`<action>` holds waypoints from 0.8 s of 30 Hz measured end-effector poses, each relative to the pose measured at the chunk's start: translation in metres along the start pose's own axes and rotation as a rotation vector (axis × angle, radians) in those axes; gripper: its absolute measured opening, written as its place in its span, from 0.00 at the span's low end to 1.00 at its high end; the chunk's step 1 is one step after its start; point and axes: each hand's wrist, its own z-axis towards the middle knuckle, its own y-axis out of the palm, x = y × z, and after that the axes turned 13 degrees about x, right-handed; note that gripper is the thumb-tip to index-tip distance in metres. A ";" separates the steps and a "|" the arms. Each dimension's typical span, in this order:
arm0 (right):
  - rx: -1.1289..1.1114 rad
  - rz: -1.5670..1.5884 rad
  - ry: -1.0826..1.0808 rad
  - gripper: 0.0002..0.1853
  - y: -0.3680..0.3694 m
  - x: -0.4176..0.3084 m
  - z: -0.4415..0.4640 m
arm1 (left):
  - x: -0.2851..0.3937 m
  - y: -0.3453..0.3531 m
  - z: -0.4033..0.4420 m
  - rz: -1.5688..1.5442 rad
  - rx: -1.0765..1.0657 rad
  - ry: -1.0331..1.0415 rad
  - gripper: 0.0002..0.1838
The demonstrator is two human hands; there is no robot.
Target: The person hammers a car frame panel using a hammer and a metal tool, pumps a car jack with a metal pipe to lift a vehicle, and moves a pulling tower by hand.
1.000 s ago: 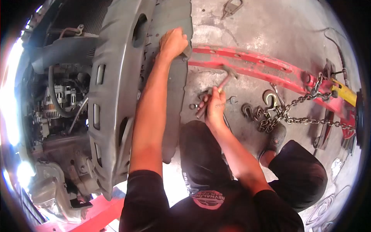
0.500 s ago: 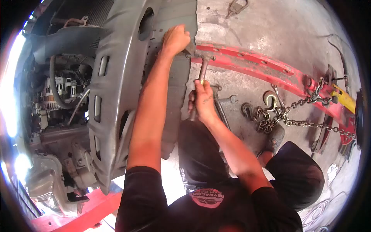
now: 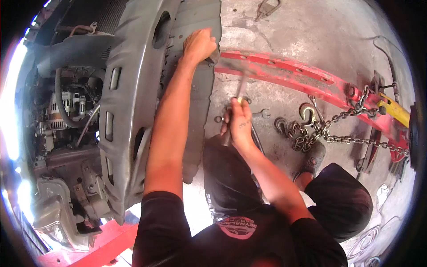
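My left hand [image 3: 200,45] is closed around a dark metal block [image 3: 215,57], only the end of which shows past my fist. It rests against the grey sheet-metal panel [image 3: 190,115] near its right edge. My right hand [image 3: 239,119] grips a hammer [image 3: 243,89] by its handle. The hammer's head is smeared by motion and is apart from the block, to its right. The panel sits beside a bent, slotted metal bumper beam [image 3: 133,89] at the front of a vehicle.
A red steel beam [image 3: 284,66] runs rightward from behind the panel. Chains with a hook [image 3: 308,113] lie on the concrete floor, joined to the beam's right end near a yellow part [image 3: 395,110]. A wrench [image 3: 262,114] lies near my right hand. Engine parts [image 3: 66,107] show at left.
The hammer's head has moved right, away from the block, and my right hand has shifted slightly right and down. My left hand stays on the block. The view has shifted a little.
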 end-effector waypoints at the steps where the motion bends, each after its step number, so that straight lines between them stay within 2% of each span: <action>1: 0.092 0.125 0.017 0.14 -0.002 0.008 0.003 | -0.005 0.007 0.000 -0.016 0.061 0.019 0.17; 3: 0.265 0.328 0.018 0.14 0.007 0.016 0.007 | -0.009 0.010 -0.001 -0.022 0.108 0.029 0.15; 6: -0.145 -0.003 0.033 0.14 0.024 0.012 0.007 | -0.008 0.012 0.000 -0.015 0.084 0.004 0.15; 7: -0.160 0.024 0.048 0.14 0.028 0.007 0.002 | -0.008 0.012 -0.002 -0.019 0.082 0.002 0.15; 10: -0.048 -0.099 0.002 0.13 0.005 -0.004 0.009 | -0.006 0.007 0.005 -0.014 0.096 0.013 0.15; 15: 0.292 0.349 -0.073 0.16 0.013 0.013 0.028 | -0.003 0.002 0.002 0.014 -0.020 -0.058 0.23; 18: -0.116 -0.080 -0.036 0.13 0.029 -0.006 0.040 | -0.001 0.004 -0.001 0.037 -0.038 -0.073 0.23; 19: -0.192 -0.079 0.042 0.13 0.025 -0.024 0.043 | -0.003 0.007 -0.002 0.037 -0.023 -0.069 0.22; 24: 0.074 0.119 -0.033 0.14 -0.014 -0.002 0.038 | -0.007 0.007 0.006 0.003 0.049 -0.086 0.21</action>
